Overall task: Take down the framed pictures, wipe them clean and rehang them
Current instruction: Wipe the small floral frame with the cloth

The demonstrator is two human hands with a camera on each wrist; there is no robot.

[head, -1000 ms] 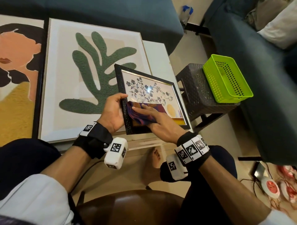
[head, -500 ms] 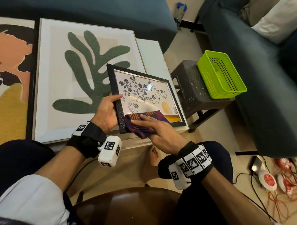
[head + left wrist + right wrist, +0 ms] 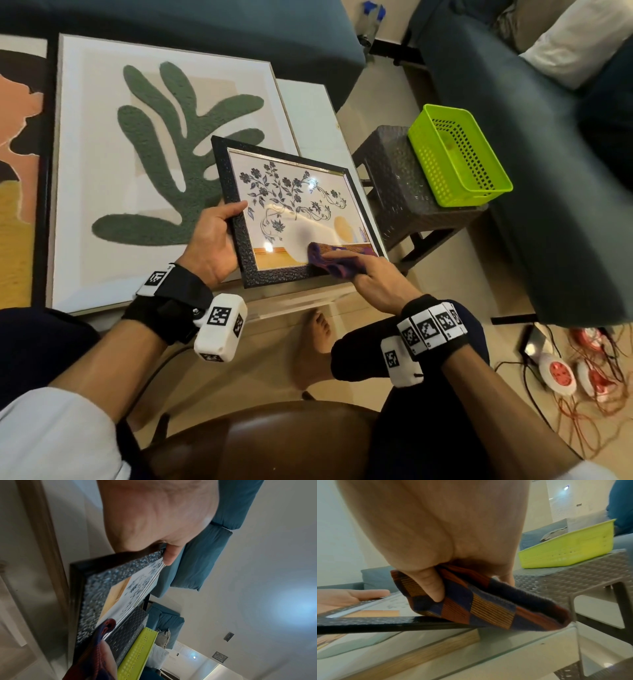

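Observation:
A small black-framed floral picture (image 3: 291, 192) is held tilted above the glass table. My left hand (image 3: 219, 236) grips its left edge, thumb on the front; the left wrist view shows the same frame (image 3: 96, 596) under my left hand (image 3: 164, 550). My right hand (image 3: 373, 277) holds a folded purple and orange checked cloth (image 3: 337, 262) and presses it on the frame's lower right corner. In the right wrist view my right hand (image 3: 447, 580) has thumb and fingers curled round the cloth (image 3: 481, 605), which overhangs the frame (image 3: 368, 623).
Two large framed pictures lie flat on the table: a green leaf one (image 3: 164, 154) and an orange and yellow one (image 3: 17, 171). A lime basket (image 3: 459, 157) stands on a grey stool (image 3: 404, 192) to the right. Blue sofas lie behind and right. Cables and sockets (image 3: 561, 370) lie on the floor.
My right hand has dragged the cloth from the lower left of the glass down and right to the lower right corner. The left hand keeps its grip on the frame.

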